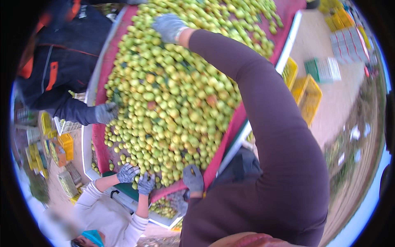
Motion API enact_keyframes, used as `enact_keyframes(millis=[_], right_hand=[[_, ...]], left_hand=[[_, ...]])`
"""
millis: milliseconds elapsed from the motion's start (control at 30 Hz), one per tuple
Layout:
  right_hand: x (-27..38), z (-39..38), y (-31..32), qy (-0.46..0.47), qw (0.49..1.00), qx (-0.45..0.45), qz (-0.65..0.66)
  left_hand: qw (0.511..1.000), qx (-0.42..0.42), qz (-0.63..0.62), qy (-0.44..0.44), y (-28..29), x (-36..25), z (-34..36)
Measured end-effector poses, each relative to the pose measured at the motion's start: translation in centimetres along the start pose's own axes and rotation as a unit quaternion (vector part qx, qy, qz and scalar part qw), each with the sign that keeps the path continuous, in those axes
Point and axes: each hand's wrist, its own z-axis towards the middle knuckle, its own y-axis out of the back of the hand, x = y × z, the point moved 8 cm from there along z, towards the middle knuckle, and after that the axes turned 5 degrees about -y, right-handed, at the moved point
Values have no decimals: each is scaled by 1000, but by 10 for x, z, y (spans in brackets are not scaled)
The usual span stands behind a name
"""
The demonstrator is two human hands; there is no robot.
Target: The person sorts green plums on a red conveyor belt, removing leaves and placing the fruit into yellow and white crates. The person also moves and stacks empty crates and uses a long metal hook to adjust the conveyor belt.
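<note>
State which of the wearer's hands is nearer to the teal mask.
Left. The left hand is at the fruit heap's near end, beyond the mask and to its right; the right hand is at the heap's far part, much farther away.

Over my feed, I'm seeing pale dirt ground (331, 101) stretching under daylight, a brown field (368, 140) curving along the right. Yellow plastic crates (66, 146) are standing at left; blue sky (372, 191) is edging the view.
</note>
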Motion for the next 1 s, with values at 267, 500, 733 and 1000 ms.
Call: enact_keyframes(millis=[267,500,733,1000], right_hand=[[189,-293,47,-109,923,116,351],[277,-416,86,-105,907,151,379],[323,-492,116,87,917,47,385],[347,-546,100,93,909,151,377]], left_hand=[[726,99,-642,226,-24,20,8],[601,141,-737,275,1,-36,-22],[381,214,-891,121,49,51,-132],[301,-218,-851,372,32,300,-407]])
